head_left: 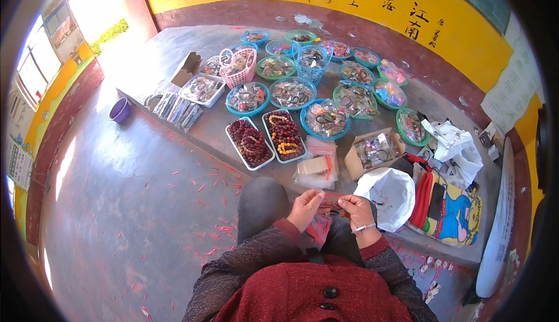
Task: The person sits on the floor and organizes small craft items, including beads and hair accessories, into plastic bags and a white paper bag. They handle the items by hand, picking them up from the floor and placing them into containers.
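The left hand (306,209) and right hand (358,212) are pinching small items (331,204), unclear in kind, between fingers; a reddish plastic bag (318,229) is showing below.

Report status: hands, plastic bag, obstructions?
Left hand, right hand: close together, both curled, exact grip unclear. Red-tinted plastic bag at the hands. White container beside right hand; nothing visibly blocking.
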The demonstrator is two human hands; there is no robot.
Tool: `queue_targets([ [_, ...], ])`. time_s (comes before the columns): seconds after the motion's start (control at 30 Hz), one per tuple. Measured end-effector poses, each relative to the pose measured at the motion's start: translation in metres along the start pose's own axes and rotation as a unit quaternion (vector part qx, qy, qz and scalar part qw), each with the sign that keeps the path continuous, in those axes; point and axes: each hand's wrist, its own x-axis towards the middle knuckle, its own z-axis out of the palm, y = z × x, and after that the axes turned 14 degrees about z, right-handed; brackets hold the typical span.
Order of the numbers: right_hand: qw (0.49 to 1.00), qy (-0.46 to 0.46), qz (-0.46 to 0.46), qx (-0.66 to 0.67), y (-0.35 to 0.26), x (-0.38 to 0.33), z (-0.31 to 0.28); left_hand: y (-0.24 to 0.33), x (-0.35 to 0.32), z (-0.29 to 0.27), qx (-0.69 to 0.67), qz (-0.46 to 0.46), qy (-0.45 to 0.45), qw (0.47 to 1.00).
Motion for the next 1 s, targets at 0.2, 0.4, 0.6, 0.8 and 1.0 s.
queue_targets([
  [0.2, 1.0, -0.008, -0.007, 0.025, -0.003, -0.003, -0.001, 0.006, -0.003, 0.007, 0.019, -0.023, -0.018, 0.999],
  [0.4, 1.0, -0.002, -0.012, 0.015, -0.002, -0.004, 0.0, 0.004, -0.001, 0.004, 0.04, -0.028, -0.005, 0.999],
  [0.6, 0.997, -0.034, -0.035, -0.057, 0.0, -0.005, -0.007, 0.006, -0.002, 0.005, 0.027, -0.022, -0.01, 0.999],
  [0.8, 0.995, -0.01, -0.043, -0.084, 0.006, -0.003, -0.009, -0.002, 0.0, 0.0, 0.021, -0.015, -0.018, 1.0],
  [1.0, 0.998, -0.017, -0.025, -0.056, 0.004, -0.005, -0.004, 0.008, 0.0, 0.006, -0.004, -0.043, -0.024, 0.999],
])
